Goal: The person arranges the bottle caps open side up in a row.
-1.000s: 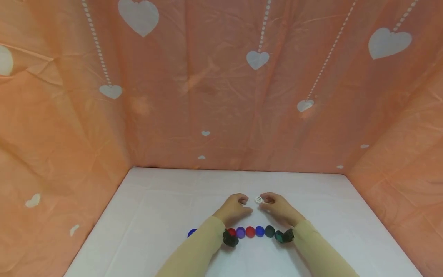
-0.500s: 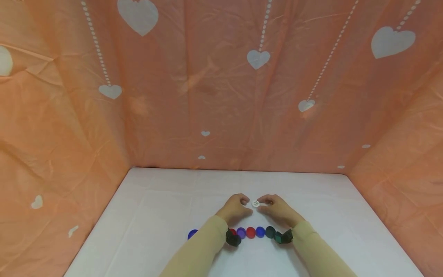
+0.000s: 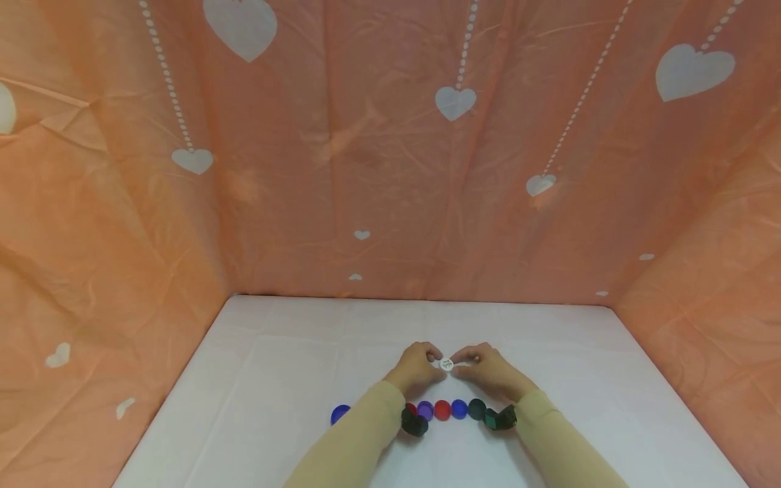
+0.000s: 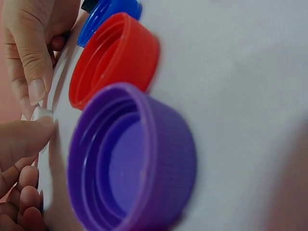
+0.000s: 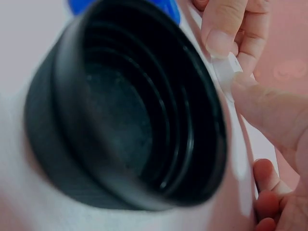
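Note:
A small white round cap (image 3: 447, 364) with dark markings on its top sits between both hands, just above or on the white table. My left hand (image 3: 413, 369) pinches its left edge and my right hand (image 3: 491, 370) pinches its right edge. In the left wrist view the thumbs meet the white cap (image 4: 42, 113) from both sides; the right wrist view also shows both thumbs on the white cap (image 5: 224, 77). Nearer the body is a row of bottle caps: purple (image 3: 425, 410), red (image 3: 442, 410), blue (image 3: 459, 409) and black (image 3: 476, 409), lying hollow side up.
Another blue cap (image 3: 339, 413) lies left of the left forearm, and a red cap (image 3: 411, 408) is mostly hidden by the left wrist camera (image 3: 415, 423). The right wrist camera (image 3: 501, 417) hangs beside the black cap. Orange cloth (image 3: 390, 169) with hearts walls the table (image 3: 293, 379).
My right hand has brought the white cap left and slightly toward the body. The left hand has shifted slightly right and now grips it too. The row of caps stays put.

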### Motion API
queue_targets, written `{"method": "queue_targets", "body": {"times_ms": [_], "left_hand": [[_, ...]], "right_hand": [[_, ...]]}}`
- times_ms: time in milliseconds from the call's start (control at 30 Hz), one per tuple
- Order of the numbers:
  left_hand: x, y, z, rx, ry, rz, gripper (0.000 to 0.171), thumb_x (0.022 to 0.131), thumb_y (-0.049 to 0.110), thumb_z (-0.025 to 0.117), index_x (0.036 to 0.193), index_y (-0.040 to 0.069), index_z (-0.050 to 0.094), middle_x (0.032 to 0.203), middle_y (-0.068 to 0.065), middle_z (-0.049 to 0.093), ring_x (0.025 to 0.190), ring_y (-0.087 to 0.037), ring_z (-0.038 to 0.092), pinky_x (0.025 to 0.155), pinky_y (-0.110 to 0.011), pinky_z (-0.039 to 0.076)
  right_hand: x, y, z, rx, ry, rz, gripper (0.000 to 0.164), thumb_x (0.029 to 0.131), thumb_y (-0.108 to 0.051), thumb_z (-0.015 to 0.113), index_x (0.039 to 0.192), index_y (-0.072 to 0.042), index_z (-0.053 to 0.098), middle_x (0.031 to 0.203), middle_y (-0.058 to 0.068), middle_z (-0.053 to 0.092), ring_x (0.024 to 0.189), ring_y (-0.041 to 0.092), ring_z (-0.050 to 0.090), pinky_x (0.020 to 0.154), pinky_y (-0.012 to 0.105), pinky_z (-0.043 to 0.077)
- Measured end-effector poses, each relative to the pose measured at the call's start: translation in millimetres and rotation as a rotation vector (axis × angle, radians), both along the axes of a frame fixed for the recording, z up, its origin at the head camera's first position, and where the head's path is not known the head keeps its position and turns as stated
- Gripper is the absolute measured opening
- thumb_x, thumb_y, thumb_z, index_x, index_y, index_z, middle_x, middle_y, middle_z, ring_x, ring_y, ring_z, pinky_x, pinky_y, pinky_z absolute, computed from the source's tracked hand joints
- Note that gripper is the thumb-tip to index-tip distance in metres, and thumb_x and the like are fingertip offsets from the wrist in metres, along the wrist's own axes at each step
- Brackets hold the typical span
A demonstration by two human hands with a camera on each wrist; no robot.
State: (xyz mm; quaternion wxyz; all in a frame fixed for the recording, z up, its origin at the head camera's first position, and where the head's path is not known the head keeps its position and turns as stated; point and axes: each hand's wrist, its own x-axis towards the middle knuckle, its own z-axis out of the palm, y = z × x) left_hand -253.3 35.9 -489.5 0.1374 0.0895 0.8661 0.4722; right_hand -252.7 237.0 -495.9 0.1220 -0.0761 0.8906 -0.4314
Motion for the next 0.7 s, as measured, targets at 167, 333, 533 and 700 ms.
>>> {"method": "queue_targets", "body": {"times_ms": [167,333,533,700], "left_hand": [[0.8,0.4,0.2,-0.002,0.008,0.001,0.023,0.078,0.014,0.080,0.096,0.012,0.065,0.091,-0.002,0.054,0.086,-0.019,0.053,0.083,-0.041,0.046],[0.5,1.0,-2.0,-0.010,0.015,-0.003,0.021,0.079,0.015,0.080,0.094,0.014,0.065,0.094,-0.002,0.054,0.091,-0.020,0.053,0.087,-0.043,0.045],[2.5,1.2,-3.1,-0.016,0.022,-0.004,0.020,0.081,0.017,0.079,0.095,0.013,0.066,0.097,-0.003,0.053,0.092,-0.021,0.053,0.086,-0.043,0.045],[5.3,0.0,1.0,-0.012,0.012,-0.007,0.018,0.083,0.020,0.077,0.095,0.012,0.066,0.099,-0.004,0.052,0.096,-0.024,0.052,0.088,-0.045,0.044]], "right_hand": [[0.5,-0.4,1.2,-0.011,-0.005,0.015,0.016,0.082,-0.029,0.077,0.098,-0.027,0.074,0.111,-0.002,0.062,0.120,0.029,0.046,0.099,0.062,0.028],[1.3,-0.3,2.0,0.000,-0.015,0.012,0.015,0.082,-0.030,0.077,0.097,-0.028,0.074,0.110,-0.001,0.059,0.117,0.028,0.044,0.097,0.062,0.029],[2.3,0.9,1.5,0.011,-0.009,0.009,0.014,0.083,-0.030,0.076,0.097,-0.028,0.074,0.112,0.001,0.058,0.117,0.028,0.044,0.096,0.062,0.030],[1.9,3.3,1.4,0.010,-0.026,0.020,0.015,0.085,-0.035,0.074,0.099,-0.029,0.074,0.114,0.000,0.057,0.119,0.028,0.043,0.096,0.064,0.029]]}}
